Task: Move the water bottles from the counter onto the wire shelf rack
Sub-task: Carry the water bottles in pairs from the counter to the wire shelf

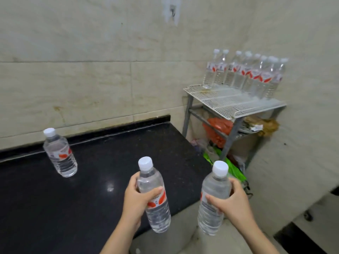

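Observation:
My left hand (136,200) grips a clear water bottle (156,209) with a white cap and red label, held upright over the front right corner of the black counter (102,171). In my right hand (232,202) is a second bottle (212,191) of the same kind, held past the counter's right edge. A third bottle (59,153) stands alone on the counter at the back left. The white wire shelf rack (227,102) stands in the corner to the right, with several bottles (245,72) lined up along its back.
The rack's front half is bare wire. Under it lie an orange bag (218,129), green plastic (233,169) and other clutter. Tiled walls close the corner behind and to the right. Pale floor shows beyond the counter's right edge.

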